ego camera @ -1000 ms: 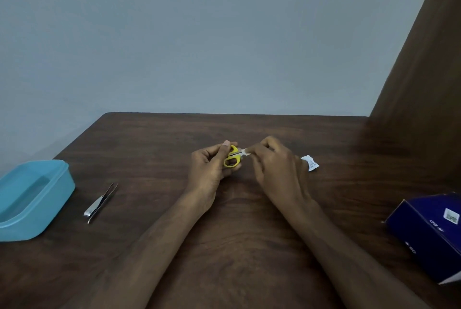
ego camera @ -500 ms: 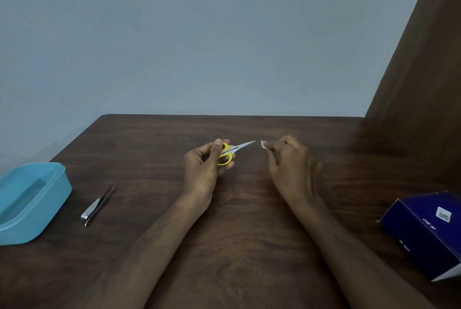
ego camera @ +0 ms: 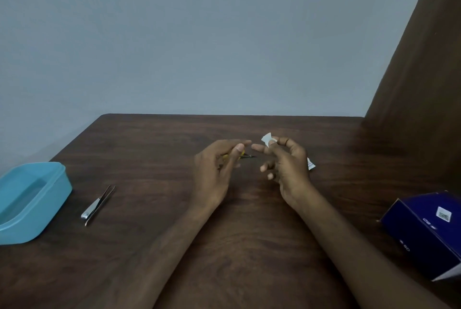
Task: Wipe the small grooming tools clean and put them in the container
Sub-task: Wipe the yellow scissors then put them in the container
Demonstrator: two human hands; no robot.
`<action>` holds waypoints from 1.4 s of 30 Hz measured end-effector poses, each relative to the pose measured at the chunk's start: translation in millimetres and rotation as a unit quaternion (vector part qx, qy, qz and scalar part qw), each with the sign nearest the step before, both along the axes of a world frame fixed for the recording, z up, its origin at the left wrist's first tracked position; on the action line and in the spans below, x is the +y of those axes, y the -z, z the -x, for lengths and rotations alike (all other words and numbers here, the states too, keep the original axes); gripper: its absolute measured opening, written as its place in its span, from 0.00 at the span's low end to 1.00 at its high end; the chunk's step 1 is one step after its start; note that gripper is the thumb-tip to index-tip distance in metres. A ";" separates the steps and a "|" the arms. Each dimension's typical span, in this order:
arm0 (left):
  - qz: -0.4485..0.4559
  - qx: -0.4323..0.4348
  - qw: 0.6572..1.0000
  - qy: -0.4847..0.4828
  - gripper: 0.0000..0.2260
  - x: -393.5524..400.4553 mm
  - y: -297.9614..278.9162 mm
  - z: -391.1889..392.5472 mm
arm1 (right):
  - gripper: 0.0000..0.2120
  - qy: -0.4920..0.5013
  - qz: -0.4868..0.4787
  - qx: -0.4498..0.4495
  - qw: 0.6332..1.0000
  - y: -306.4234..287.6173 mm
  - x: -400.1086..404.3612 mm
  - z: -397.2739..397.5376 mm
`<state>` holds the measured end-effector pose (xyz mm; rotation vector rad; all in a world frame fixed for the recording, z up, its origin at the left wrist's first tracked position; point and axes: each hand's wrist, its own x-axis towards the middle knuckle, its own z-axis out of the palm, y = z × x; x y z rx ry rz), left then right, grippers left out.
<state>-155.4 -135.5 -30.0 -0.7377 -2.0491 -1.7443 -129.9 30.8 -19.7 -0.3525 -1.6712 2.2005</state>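
My two forearms are stretching out over the dark wooden table, running up from the near edge towards the middle. Down at my near right a dark blue box is sitting tilted by the edge, a small white label showing on its top face. Over at my near left the light blue container is resting open near the table's edge, and just to its right the metal tweezers are lying flat on the wood, tips pointing away from me, apart from the container and well apart from my hands.

Moving up to the middle, my left hand is hovering with the fingers stretched out and loose, not curling round anything. The yellow scissors are peeking out from behind it, a bit of yellow handle and the dark blades showing past my thumb; I cannot tell whether they are lying on the table or touching my palm. My right hand is just beside the left, thumb and forefinger pinching a small white wipe that is sticking up above the fingertips. Behind that hand a white packet is lying on the table, mostly hidden, and beyond it all the grey wall is rising
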 end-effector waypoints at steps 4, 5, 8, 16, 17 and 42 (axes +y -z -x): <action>0.063 0.004 0.998 -0.010 0.06 -1.5 0.1 0.4 | 0.02 0.040 -0.042 0.025 0.998 5.9 3.1 2.4; 0.058 -0.001 0.998 -0.009 0.05 -2.1 -0.7 0.4 | 0.02 0.051 -0.074 0.027 0.996 8.5 4.2 3.5; 0.061 0.006 0.998 -0.007 0.05 -2.4 -3.2 -1.9 | 0.04 0.047 -0.133 0.014 0.990 16.7 4.9 8.3; 0.061 0.017 0.997 0.044 0.17 1.2 -2.0 -6.6 | 0.05 0.029 -0.135 0.035 0.990 20.3 7.9 11.6; 0.072 0.005 0.997 0.043 0.19 1.6 -1.1 -5.9 | 0.04 0.035 -0.143 0.041 0.988 20.0 8.2 11.4; 0.128 -0.089 0.988 0.015 0.12 0.8 4.7 1.0 | 0.02 0.110 -0.122 0.092 0.982 12.2 7.1 7.9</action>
